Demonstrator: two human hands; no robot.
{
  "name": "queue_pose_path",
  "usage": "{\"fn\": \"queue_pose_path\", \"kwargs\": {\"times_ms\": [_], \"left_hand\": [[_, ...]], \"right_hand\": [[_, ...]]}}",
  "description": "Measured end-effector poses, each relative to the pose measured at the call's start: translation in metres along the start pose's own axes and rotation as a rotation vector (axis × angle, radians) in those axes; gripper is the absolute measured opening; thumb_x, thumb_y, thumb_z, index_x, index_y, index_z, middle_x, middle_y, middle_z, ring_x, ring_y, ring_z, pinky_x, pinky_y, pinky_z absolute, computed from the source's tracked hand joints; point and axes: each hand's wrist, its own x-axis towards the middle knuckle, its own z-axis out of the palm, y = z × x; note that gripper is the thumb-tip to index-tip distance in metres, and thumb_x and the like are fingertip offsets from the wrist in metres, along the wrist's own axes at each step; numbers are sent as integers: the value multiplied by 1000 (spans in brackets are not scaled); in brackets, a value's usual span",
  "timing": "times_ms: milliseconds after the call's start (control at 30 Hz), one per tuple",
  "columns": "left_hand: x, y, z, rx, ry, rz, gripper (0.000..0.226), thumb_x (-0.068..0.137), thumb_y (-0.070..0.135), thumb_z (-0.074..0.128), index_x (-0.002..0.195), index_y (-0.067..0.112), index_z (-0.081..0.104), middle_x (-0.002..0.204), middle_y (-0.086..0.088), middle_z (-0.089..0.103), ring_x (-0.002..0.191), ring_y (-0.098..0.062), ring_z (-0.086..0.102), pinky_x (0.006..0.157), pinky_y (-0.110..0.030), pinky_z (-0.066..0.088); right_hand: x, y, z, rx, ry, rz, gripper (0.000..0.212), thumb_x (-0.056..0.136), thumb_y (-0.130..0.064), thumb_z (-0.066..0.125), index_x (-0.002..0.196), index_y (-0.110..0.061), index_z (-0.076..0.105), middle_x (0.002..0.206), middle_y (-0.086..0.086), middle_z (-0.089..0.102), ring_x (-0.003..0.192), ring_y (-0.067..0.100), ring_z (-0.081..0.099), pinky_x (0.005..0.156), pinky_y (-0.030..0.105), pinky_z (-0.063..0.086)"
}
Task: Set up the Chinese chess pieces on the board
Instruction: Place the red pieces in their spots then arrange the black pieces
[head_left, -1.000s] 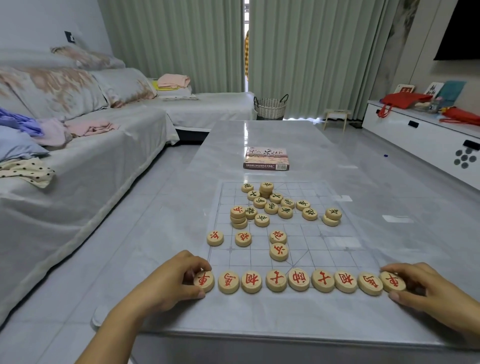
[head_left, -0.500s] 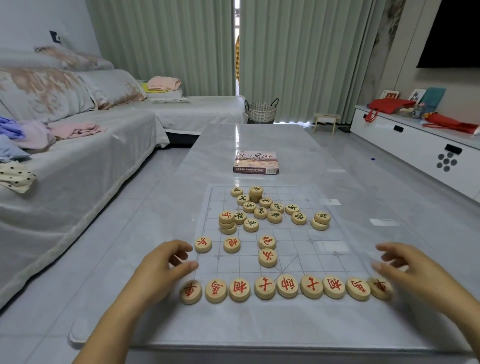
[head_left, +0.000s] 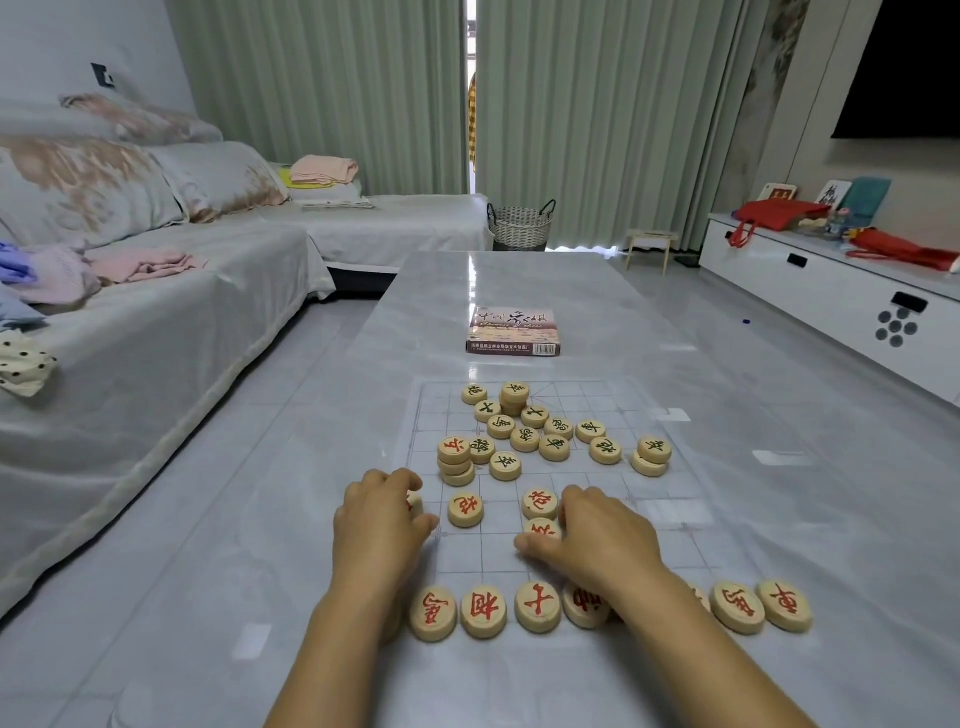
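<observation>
While both hands rest on the near half of the board (head_left: 675, 551), each has its fingers curled down over one red-lettered piece. At the board's left edge, the left hand (head_left: 382, 519) closes fingertips and thumb round an edge piece (head_left: 414, 503), which is mostly hidden beneath them. Near the middle, the right hand (head_left: 597, 535) pinches a mid piece (head_left: 543, 530) between its thumb and bent fingers; only the top of that piece shows. One loose piece (head_left: 540, 503) lies just beyond the mid piece, beside the right fingertips, and another (head_left: 465, 510) lies between the two hands. Along the board's near edge runs a red row (head_left: 483, 610), side by side and lettering up, with both forearms crossing over it and covering some of it. Farther out, a red stack (head_left: 454, 460) stands beside a loose green heap (head_left: 524, 431) spread over the far half. Beyond the board, a box (head_left: 514, 332) lies flat on the table (head_left: 519, 280).
</observation>
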Motion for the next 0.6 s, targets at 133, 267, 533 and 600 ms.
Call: {"fn": "queue_pose_path", "kwargs": {"times_ms": [133,267,533,600], "left_hand": [[4,-1,2,0,-10,6,38,87,27,58,123,22,51,128,-3,50,119,-22,41,97,-33,39],[7,-10,-5,33,21,-33,37,88,30,56,124,21,51,127,-4,51,119,-23,41,97,-34,37],[6,-10,-4,62,-60,-31,40,85,31,59,123,21,48,126,-4,49,116,-24,44,94,-33,39],[6,-7,-2,53,-63,-8,41,84,30,60,123,21,48,125,-4,49,116,-24,44,93,-33,40]], "right_hand": [[4,-2,1,-34,-29,-21,51,78,-57,56,111,-18,49,115,2,56,105,22,54,74,30,39],[5,11,-10,-34,-97,5,40,77,-49,60,103,-21,50,109,0,55,98,19,55,71,28,40],[17,39,-19,4,90,20,51,90,-29,48,139,-22,34,143,1,40,126,21,42,98,34,40],[20,32,-16,14,121,-79,54,90,-33,52,140,-23,33,146,-2,35,131,18,35,105,33,32]]}}
